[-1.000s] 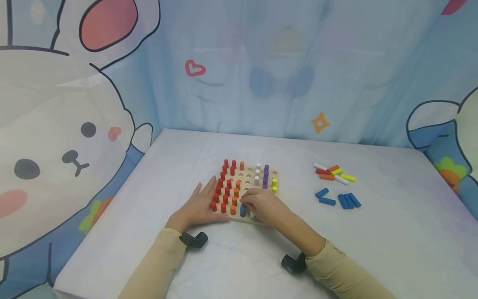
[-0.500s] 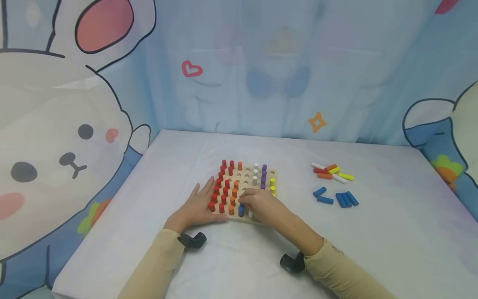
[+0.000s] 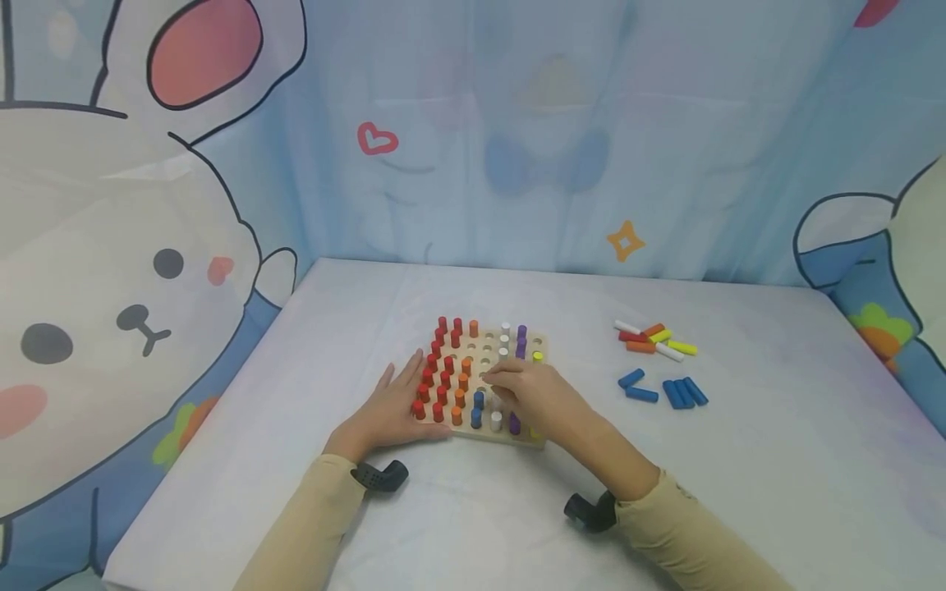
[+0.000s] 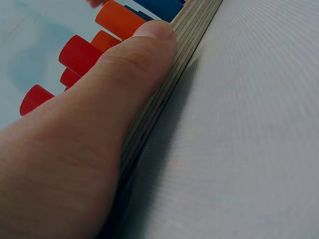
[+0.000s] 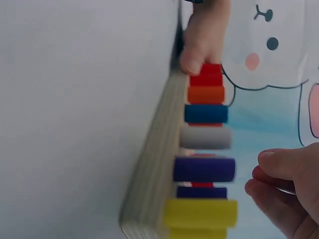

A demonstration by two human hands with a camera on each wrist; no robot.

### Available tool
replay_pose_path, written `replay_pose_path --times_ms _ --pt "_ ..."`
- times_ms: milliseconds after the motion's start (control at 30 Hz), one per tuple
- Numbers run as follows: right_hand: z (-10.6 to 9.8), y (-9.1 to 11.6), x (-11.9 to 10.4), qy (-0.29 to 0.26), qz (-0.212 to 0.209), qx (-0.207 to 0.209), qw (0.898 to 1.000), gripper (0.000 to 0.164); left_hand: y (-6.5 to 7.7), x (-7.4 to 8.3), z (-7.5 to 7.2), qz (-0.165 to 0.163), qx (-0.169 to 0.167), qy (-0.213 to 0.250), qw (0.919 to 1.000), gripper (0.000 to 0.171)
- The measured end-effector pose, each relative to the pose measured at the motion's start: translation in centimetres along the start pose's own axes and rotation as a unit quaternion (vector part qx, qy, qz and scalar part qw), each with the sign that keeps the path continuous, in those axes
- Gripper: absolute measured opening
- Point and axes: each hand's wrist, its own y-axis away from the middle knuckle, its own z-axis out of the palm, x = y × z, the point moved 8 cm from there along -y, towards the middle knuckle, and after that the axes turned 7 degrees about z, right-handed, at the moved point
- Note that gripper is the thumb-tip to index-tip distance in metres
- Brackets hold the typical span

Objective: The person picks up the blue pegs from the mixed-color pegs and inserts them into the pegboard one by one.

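A wooden pegboard (image 3: pixel 470 430) stands on the table with upright red, orange, blue, white, purple and yellow pegs in its holes. My left hand (image 3: pixel 386 413) lies spread against its left side, thumb along the front edge. In the left wrist view, the thumb (image 4: pixel 139 62) touches the layered board edge beside an orange peg (image 4: pixel 119 20). My right hand (image 3: pixel 539 394) hovers over the board, just behind two blue pegs (image 3: pixel 477 409) standing one behind the other. In the right wrist view, its loosely curled fingers (image 5: pixel 279 199) show nothing held between them and the thumb.
To the board's right lie several loose blue pegs (image 3: pixel 641 395). Behind them is a small pile of white, red, orange and yellow pegs (image 3: pixel 640 347). A printed curtain (image 3: pixel 473 205) hangs behind the white-covered table (image 3: pixel 776 460).
My right hand has lifted off the second blue peg and moved slightly back and right, leaving that peg upright in the board. The left hand has stayed in place.
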Motion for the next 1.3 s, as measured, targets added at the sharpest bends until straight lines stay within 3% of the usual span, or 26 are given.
replay_pose_path --times_ms 133,367,700,867,1033,1300 --pt "-1.6 0.1 1.4 0.007 0.031 0.024 0.999 0.023 0.0 0.0 0.1 -0.001 -0.003 -0.001 1.0000 0.124" --pt "-3.7 0.3 5.0 0.031 0.108 0.008 0.994 0.034 0.1 0.2 -0.2 0.000 0.002 0.007 1.0000 0.123" --pt "-6.0 1.5 11.3 0.083 0.237 -0.025 0.968 0.051 0.0 0.0 0.0 -0.002 0.000 0.009 1.0000 0.123" --pt "-6.1 2.4 13.7 0.090 0.263 -0.044 0.960 0.058 0.0 -0.1 0.1 0.000 0.002 0.006 1.0000 0.123" --pt "-5.8 3.0 15.3 0.100 0.269 -0.070 0.956 0.049 0.0 0.0 0.0 0.005 0.007 0.009 0.9999 0.123" --pt "-4.1 3.7 17.6 0.084 0.327 -0.155 0.928 0.055 -0.1 -0.2 0.1 -0.004 -0.002 0.004 1.0000 0.124"
